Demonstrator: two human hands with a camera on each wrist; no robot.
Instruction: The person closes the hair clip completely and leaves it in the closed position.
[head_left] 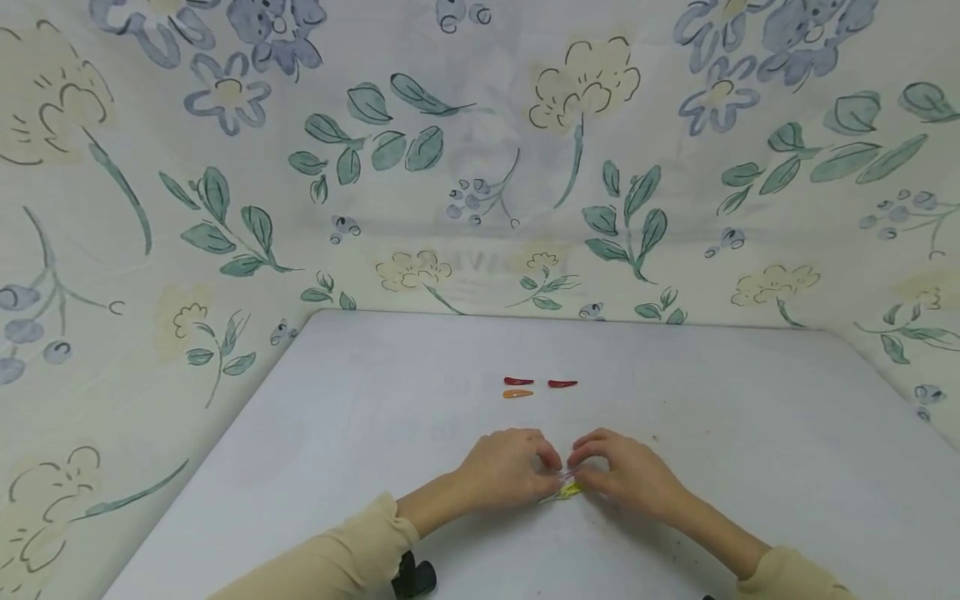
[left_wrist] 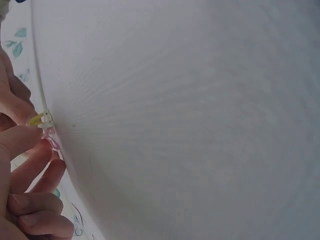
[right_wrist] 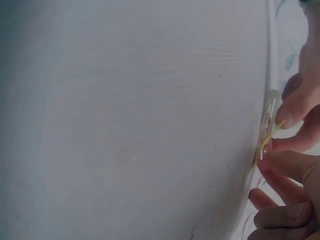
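Observation:
Small snap hair clips lie between my two hands, low over the white table. My left hand (head_left: 510, 471) pinches a pale, whitish hair clip (right_wrist: 273, 97) between thumb and forefinger. My right hand (head_left: 630, 475) grips a yellow hair clip (head_left: 572, 491) with its fingertips, right beside the pale one. A pinkish-purple clip (left_wrist: 54, 143) shows among the fingertips too. The clips overlap in all the views, and the fingers partly hide them. In the left wrist view the fingertips of both hands nearly meet around them.
Farther back on the white table (head_left: 375, 375) lie two red hair clips, one on the left (head_left: 518, 382) and one on the right (head_left: 562, 384), with an orange clip (head_left: 517, 393) in front. A black object (head_left: 414, 577) is by the left sleeve. Flowered cloth (head_left: 480, 167) hangs behind the table.

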